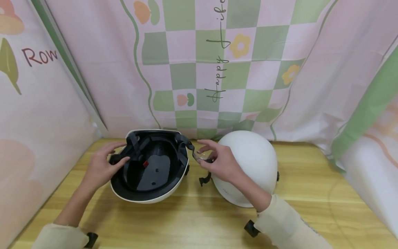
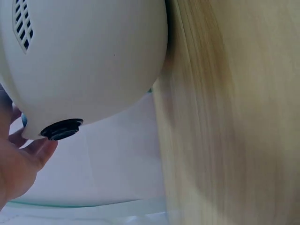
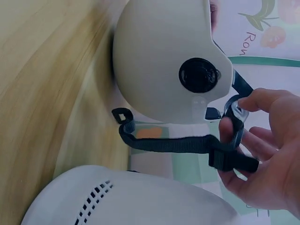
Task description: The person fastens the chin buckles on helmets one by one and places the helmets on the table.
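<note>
An upturned helmet (image 1: 155, 173) sits between the left hand (image 1: 101, 164), gripping its rim (image 1: 136, 196) seemingly for steadiness, and the right hand (image 1: 222, 160), pinching its strap (image 3: 173, 144) outward beside a second white helmet (image 1: 252, 159).

Cream it is on both sides, folks: left sleeve (image 1: 59, 238), right sleeve (image 1: 286, 221), a blocky black piece (image 1: 251, 228) jutting out at each cuff (image 1: 63, 228), a faint mark (image 1: 308, 225), unreadable from here, along the right.

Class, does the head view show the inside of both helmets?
No: the left helmet shows its black inside, but the right helmet turns its white outside to the camera.
</note>
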A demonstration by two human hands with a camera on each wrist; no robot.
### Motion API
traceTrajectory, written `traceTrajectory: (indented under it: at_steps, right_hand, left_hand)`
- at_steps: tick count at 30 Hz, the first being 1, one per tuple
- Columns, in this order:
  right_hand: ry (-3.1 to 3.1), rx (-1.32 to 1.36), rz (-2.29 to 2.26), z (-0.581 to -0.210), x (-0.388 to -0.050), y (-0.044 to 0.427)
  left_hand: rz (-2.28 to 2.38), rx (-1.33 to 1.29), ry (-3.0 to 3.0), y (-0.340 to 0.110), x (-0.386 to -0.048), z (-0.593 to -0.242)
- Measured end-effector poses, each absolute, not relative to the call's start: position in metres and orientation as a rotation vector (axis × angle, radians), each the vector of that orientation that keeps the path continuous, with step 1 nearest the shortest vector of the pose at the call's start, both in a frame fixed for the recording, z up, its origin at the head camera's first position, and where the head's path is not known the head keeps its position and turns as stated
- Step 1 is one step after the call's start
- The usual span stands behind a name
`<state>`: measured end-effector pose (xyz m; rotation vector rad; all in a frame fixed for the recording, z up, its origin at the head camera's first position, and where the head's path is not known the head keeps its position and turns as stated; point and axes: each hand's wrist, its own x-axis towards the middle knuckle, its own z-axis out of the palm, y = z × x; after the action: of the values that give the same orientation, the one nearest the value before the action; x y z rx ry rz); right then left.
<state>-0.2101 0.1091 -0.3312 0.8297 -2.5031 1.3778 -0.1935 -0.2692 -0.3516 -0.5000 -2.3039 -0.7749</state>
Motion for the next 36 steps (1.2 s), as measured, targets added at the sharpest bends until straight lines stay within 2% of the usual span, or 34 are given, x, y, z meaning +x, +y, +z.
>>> traceTrajectory:
  at_steps: [23, 36]
  right_hand:
    - [-2.387, 0.744, 1.598, -0.325, -0.211, 0.115]
    - [-2.141, 0.795, 1.836, -0.321, -0.210, 0.113]
  left_hand:
    - [-0.534, -0.370, -2.761, -0.254, -0.195, -0.337]
    - [-0.323, -0.494, -2.732, -0.254, -0.198, -0.342]
